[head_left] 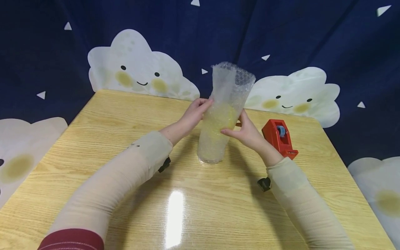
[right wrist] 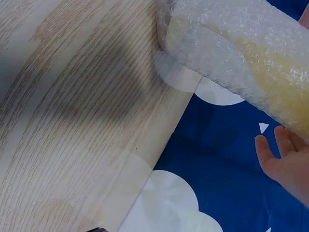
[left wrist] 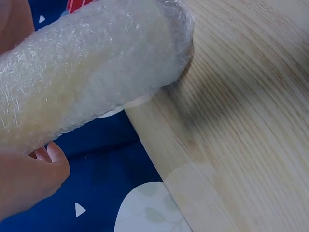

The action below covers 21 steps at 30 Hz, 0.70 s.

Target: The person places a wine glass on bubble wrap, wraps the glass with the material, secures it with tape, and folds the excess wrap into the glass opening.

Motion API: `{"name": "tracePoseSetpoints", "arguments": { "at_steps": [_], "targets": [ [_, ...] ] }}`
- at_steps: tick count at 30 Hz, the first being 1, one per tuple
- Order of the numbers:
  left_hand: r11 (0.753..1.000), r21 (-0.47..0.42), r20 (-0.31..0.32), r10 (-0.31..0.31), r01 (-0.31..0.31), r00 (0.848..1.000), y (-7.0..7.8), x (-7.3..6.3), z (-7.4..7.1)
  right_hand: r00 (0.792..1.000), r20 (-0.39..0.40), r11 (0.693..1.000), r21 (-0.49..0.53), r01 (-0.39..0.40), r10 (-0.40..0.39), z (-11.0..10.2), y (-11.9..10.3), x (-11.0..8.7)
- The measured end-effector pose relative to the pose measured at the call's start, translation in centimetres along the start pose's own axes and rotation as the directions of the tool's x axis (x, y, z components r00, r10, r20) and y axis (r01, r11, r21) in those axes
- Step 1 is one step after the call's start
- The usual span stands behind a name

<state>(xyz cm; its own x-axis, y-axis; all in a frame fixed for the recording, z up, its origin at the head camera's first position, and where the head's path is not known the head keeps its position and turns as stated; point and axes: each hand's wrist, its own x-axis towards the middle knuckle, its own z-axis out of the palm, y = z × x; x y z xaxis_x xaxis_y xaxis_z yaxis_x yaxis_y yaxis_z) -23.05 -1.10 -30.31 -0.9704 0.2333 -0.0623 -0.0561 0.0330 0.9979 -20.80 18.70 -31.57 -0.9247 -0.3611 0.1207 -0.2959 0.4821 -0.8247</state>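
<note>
A tall bundle of clear bubble wrap [head_left: 215, 139] stands slightly tilted above the table, its loose top flaring open. Something pale yellow shows through the wrap; its kind is hidden. My left hand [head_left: 192, 116] grips the bundle's left side at mid-height, thumb on the near face. On the other side my right hand [head_left: 250, 133] holds it lower, thumb in front and fingers behind. Both wrist views show the wrapped bundle [left wrist: 106, 63] close up, with the left hand [left wrist: 34, 179] at its edge in one and the right hand's [right wrist: 289, 164] fingertips against it in the other.
A red tape dispenser [head_left: 275, 137] with a blue-cored roll sits on the wooden table [head_left: 140, 118], just right of the right forearm. Behind the table hangs a dark blue curtain [head_left: 218, 31] with clouds and white triangles. The table's back edge lies just behind the bundle.
</note>
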Motion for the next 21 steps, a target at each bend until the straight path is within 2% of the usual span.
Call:
{"name": "tracePoseSetpoints", "arguments": {
  "at_steps": [8,13,18,21],
  "targets": [
    [1.000,0.004,0.001,-0.021,0.021,1.000,-0.19,0.18,0.38,1.000,0.013,1.000,0.004,-0.002,0.002,0.19,-0.13,0.03],
    [0.999,0.041,-0.002,-0.002,0.002,1.000,-0.02,0.14,0.61,0.999,0.033,1.000,0.014,0.001,-0.001,0.14,-0.25,0.05],
    [0.996,0.091,-0.039,0.012,-0.008,0.999,0.19,0.31,0.95,0.994,0.107,0.996,0.092,-0.019,0.009,-0.25,-0.58,0.14],
    [0.993,0.118,-0.047,0.007,-0.002,0.999,0.24,0.40,1.06,0.990,0.139,0.976,0.210,-0.062,0.033,-0.59,-0.73,0.18]
  ]
}}
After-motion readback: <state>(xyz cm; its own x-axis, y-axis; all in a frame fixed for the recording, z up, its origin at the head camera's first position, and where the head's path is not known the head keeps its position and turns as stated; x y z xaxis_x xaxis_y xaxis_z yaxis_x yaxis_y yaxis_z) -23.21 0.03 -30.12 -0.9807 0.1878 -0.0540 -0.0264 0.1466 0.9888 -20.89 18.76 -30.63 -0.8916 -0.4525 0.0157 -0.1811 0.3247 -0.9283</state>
